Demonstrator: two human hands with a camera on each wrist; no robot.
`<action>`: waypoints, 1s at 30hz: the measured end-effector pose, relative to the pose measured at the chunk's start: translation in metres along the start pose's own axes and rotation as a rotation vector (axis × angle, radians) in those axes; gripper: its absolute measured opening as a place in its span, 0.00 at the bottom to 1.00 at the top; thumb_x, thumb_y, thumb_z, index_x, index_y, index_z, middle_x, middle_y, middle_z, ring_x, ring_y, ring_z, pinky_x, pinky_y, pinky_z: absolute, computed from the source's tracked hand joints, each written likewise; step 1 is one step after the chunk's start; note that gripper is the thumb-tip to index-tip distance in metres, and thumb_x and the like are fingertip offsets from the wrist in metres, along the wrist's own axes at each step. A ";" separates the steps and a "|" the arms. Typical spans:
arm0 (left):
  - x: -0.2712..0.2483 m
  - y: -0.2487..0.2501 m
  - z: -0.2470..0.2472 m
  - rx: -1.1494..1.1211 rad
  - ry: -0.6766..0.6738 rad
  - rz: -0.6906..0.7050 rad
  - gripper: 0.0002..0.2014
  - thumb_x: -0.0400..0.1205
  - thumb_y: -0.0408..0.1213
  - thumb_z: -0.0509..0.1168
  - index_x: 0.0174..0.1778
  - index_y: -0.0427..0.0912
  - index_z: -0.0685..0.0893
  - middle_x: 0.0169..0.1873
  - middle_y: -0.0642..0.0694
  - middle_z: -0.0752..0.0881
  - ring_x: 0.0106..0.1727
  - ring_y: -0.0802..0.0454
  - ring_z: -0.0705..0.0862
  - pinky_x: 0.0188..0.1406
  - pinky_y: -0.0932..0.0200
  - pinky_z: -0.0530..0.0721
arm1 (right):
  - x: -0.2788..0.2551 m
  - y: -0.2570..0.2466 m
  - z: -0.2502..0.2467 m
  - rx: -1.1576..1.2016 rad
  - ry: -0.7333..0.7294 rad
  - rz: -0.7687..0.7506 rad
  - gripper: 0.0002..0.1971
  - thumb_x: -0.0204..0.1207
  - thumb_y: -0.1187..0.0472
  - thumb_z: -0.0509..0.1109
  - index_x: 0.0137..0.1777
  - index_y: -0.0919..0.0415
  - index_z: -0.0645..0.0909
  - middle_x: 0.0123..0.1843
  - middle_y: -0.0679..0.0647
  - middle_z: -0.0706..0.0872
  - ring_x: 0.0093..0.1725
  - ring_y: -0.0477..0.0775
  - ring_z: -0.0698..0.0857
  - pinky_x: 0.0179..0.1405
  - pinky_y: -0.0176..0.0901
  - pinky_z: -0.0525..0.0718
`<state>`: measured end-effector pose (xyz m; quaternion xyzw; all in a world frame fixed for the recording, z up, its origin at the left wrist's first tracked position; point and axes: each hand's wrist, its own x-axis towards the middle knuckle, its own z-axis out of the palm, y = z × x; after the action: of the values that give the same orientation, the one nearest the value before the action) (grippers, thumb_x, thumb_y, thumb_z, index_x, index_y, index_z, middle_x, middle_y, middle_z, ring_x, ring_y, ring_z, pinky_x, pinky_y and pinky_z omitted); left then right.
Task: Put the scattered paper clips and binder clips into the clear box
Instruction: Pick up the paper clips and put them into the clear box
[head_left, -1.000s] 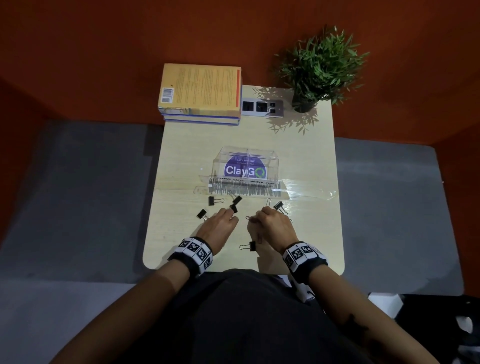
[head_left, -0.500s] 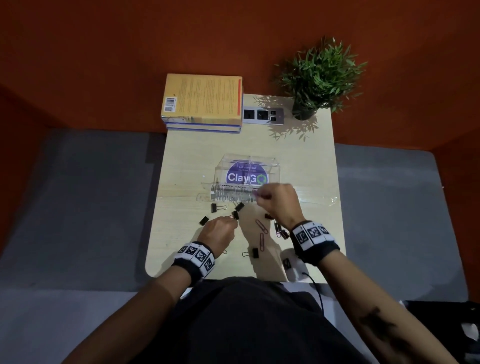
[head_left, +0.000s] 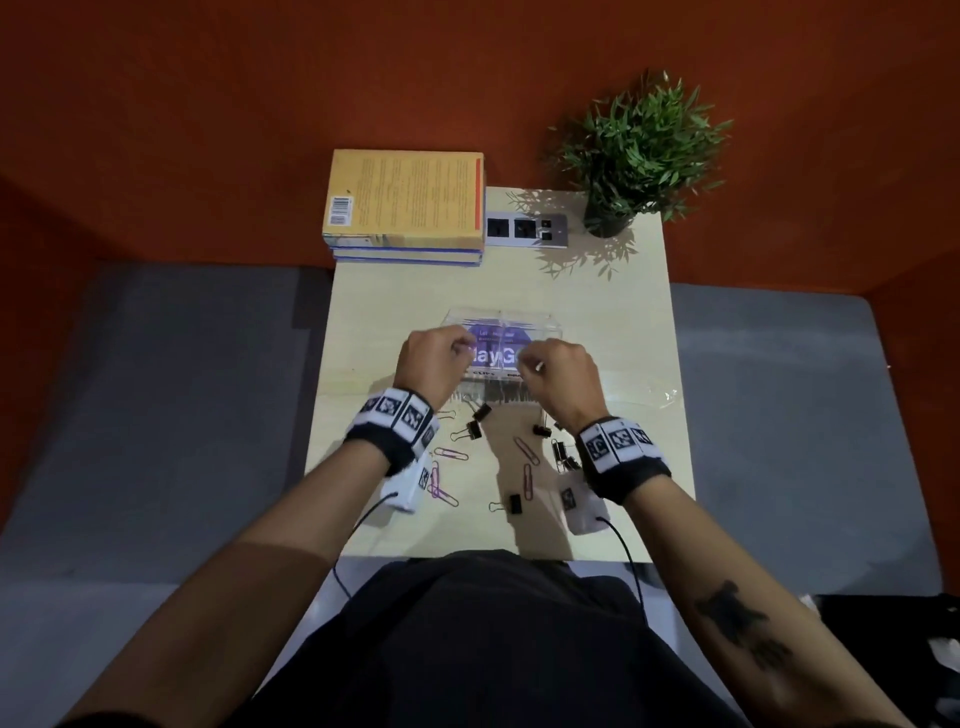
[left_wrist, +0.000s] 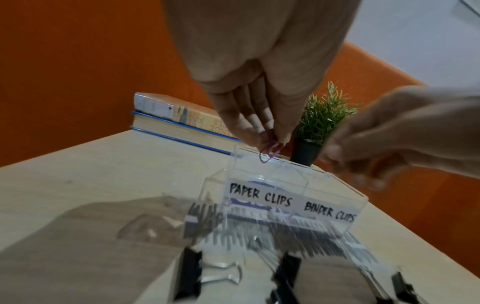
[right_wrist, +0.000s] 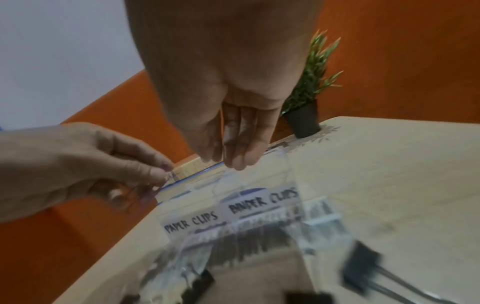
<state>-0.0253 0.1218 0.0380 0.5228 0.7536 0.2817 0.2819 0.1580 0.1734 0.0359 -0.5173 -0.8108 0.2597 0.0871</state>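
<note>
Both hands now up at clear box (head_left: 501, 332) mid frame | left hand (left_wrist: 259, 115) pinches light, slippy purple paper clip (left_wrist: 269, 151) | right hand (right_wrist: 233, 142) fingers loose, empty | grab clips by the wire loop

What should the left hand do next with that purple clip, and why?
Probably just let go. The left hand pinches the purple paper clip right over the box compartment labelled PAPER CLIPS, so opening the fingers should drop it in.
</note>
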 end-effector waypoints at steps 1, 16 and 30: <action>0.010 0.002 0.003 0.009 -0.017 0.001 0.07 0.77 0.30 0.71 0.49 0.40 0.90 0.40 0.41 0.92 0.42 0.47 0.89 0.50 0.52 0.88 | -0.011 0.010 -0.001 0.000 -0.003 0.013 0.05 0.74 0.63 0.71 0.39 0.56 0.87 0.39 0.54 0.91 0.37 0.56 0.87 0.33 0.39 0.76; -0.081 -0.037 -0.005 0.224 -0.170 0.175 0.06 0.80 0.33 0.69 0.51 0.41 0.87 0.46 0.45 0.89 0.43 0.48 0.85 0.43 0.52 0.86 | -0.114 0.052 0.031 -0.131 -0.312 -0.117 0.16 0.72 0.65 0.74 0.60 0.58 0.83 0.48 0.57 0.87 0.41 0.62 0.86 0.34 0.50 0.83; -0.111 -0.056 0.031 0.713 -0.369 0.281 0.23 0.70 0.44 0.78 0.57 0.39 0.82 0.49 0.42 0.85 0.49 0.41 0.80 0.46 0.46 0.78 | -0.084 0.020 0.062 -0.176 -0.271 -0.204 0.05 0.76 0.65 0.72 0.43 0.67 0.80 0.39 0.61 0.81 0.35 0.65 0.82 0.26 0.46 0.70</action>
<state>-0.0058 0.0043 -0.0091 0.7268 0.6623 -0.0592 0.1723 0.1856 0.0855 -0.0160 -0.3981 -0.8830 0.2450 -0.0426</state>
